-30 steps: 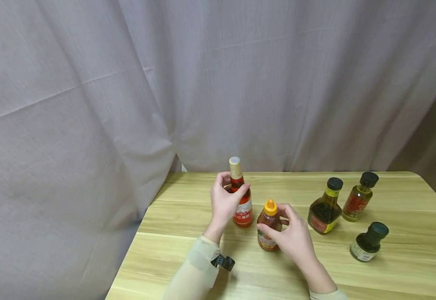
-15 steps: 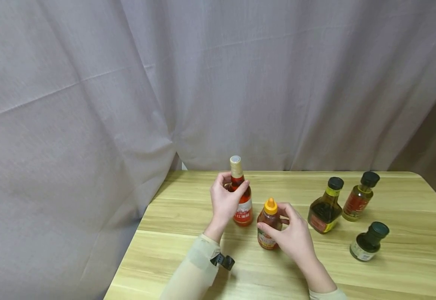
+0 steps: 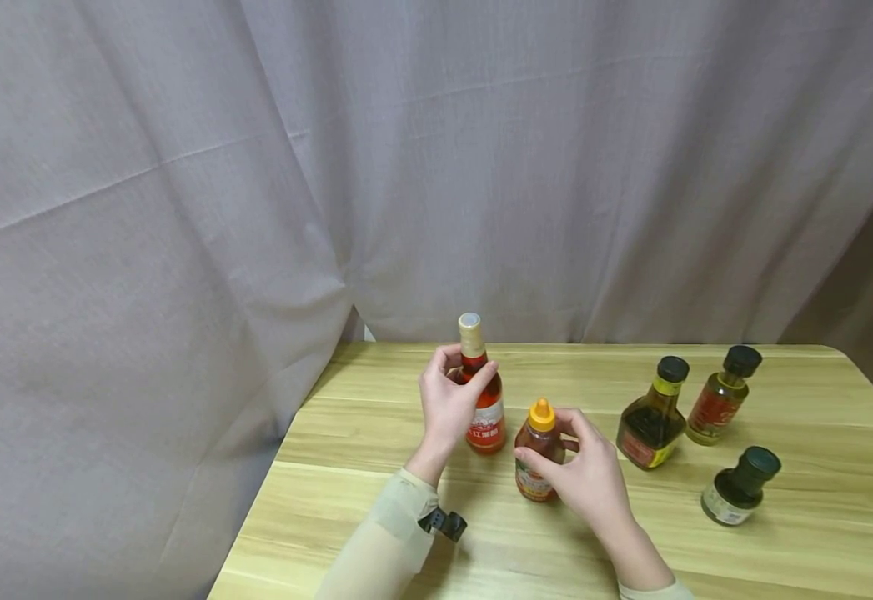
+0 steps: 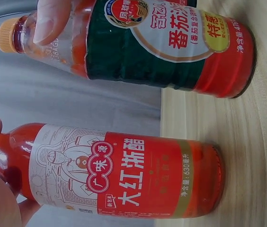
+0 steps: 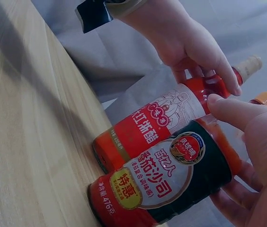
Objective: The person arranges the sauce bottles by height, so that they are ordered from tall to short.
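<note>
- Nearest, toward 6 o'clock, pale sleeves (image 3: pixel 383 533) cover the forearms, and a black device (image 3: pixel 445 523) juts from the left wrist.
- The right hand (image 3: pixel 594 479) curves in from 3 o'clock and holds the orange-capped sauce bottle (image 3: pixel 534 482) near its shoulder, thumb and fingers parted only as wide as the bottle; this bottle stands upright on the counter.
- The left hand (image 3: pixel 447 400) grips the red vinegar bottle (image 3: pixel 486 425) just below its pale neck wrap, thumb and fingers narrow around the glass. This bottle also stands upright, between 10 and 11 o'clock from the sauce bottle and near it.
- Just past 3 o'clock from the sauce bottle stands a small dark jar (image 3: pixel 732 498); between 2 and 3 o'clock stand a square brown bottle (image 3: pixel 649 429) and, beyond it, a red-labelled bottle (image 3: pixel 714 410).
- The counter (image 3: pixel 361 425) has light, streaked wood grain.
- Farthest, toward 12 o'clock, a grey curtain (image 3: pixel 436 183) hangs in folds behind the counter.
</note>
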### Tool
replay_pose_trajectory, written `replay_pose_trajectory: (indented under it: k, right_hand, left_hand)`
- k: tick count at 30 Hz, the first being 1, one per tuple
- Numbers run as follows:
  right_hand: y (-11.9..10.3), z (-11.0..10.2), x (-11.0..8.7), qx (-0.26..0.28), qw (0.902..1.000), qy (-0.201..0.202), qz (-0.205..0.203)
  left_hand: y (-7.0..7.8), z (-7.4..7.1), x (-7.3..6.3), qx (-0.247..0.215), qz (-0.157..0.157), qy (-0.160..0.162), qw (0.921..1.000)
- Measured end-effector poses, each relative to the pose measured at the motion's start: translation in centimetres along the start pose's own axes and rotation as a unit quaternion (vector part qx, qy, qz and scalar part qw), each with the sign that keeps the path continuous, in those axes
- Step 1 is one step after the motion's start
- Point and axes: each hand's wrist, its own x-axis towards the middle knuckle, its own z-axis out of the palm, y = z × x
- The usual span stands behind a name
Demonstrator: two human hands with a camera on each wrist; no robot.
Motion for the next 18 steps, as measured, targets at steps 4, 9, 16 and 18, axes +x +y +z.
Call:
replay_pose_trajectory:
  k: [4, 9, 16, 18]
  right_hand:
    - [0.09, 0.0, -0.01, -0.001, 1.0, 0.0, -0.002]
    - [0.06, -0.02, -0.01, -0.001, 1.0, 0.0, -0.004]
    - [-0.06, -0.11, 0.0, -0.003, 1.0, -0.001, -0.002]
    - [-0.08, -0.14, 0.01, -0.002, 1.0, -0.002, -0.002]
  left_hand:
    - [-0.09, -0.12, 0.04, 0.0, 0.0, 0.003, 1.0]
    - [-0.29, -0.26, 0.16, -0.011, -0.004, 0.01, 0.9999]
    - [-0.57, -0.38, 0.37, -0.016, 0.002, 0.021, 0.9997]
    - [-0.56, -0.43, 0.42, -0.02, 0.001, 0.022, 0.9996]
